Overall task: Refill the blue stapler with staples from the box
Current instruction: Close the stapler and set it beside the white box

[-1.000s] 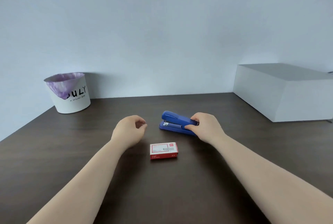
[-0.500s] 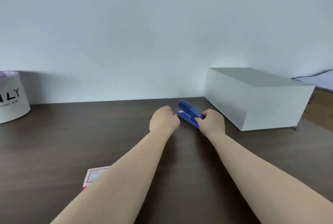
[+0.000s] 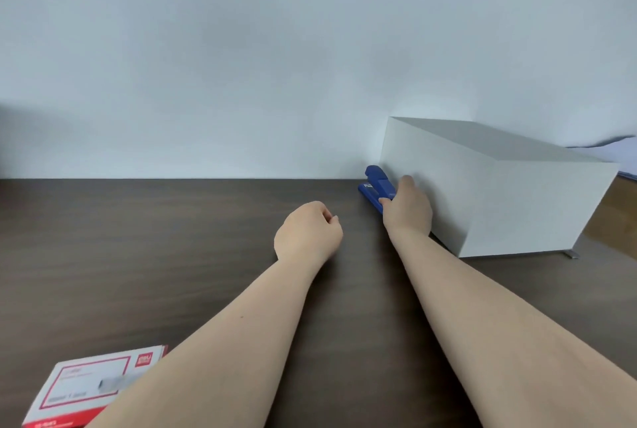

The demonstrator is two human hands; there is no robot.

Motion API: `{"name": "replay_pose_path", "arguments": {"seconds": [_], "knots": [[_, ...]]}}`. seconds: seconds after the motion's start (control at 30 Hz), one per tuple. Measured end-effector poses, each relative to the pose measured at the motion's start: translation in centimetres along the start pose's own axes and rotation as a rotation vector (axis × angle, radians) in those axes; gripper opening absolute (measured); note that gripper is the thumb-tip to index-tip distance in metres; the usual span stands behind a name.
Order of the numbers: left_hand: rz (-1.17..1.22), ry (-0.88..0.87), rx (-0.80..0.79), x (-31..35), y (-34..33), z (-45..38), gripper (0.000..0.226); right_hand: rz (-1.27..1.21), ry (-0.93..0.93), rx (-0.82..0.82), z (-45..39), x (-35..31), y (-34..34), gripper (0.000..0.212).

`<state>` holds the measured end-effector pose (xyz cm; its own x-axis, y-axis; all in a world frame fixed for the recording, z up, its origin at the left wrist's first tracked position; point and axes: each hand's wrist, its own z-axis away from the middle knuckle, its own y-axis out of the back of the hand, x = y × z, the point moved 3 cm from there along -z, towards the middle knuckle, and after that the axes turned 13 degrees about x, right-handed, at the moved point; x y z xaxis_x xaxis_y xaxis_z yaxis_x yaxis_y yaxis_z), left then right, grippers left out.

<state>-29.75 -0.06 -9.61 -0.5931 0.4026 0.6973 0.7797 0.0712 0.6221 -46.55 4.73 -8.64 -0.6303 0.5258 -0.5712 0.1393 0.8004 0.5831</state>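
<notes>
The blue stapler (image 3: 376,186) lies on the dark wooden table (image 3: 172,238), close beside the left face of a white box. My right hand (image 3: 408,210) grips the stapler's near end, covering its back part. My left hand (image 3: 308,233) hovers to the left of the stapler, fingers curled into a loose fist, holding nothing. The red and white staple box (image 3: 93,384) sits shut at the bottom left, partly hidden by my left forearm.
A large white box (image 3: 499,193) stands on the table at the right, against the wall. Past the table's right edge lies a wooden floor (image 3: 613,220). A pale wall rises behind the table.
My right hand has carried the stapler farther away and to the right, up beside the white box. My left hand let go and drew back. The view swung right; the white bin left the frame.
</notes>
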Motion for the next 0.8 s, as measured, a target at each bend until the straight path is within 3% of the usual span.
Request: {"name": "replay_pose_path", "arguments": {"seconds": [0.3,0.63,0.8], "knots": [[0.004,-0.025,0.006,-0.1,-0.3,-0.1,0.017,0.001,-0.037,-0.078,-0.9,-1.1,-0.4,0.028],[-0.004,-0.045,0.001,0.0,0.0,0.0,0.017,0.193,-0.091,-0.068,-1.2,-0.6,-2.4,0.027],[0.007,-0.050,-0.014,0.1,0.3,0.4,0.018,0.190,-0.075,-0.202,0.0,-0.2,-1.2,0.034]]}}
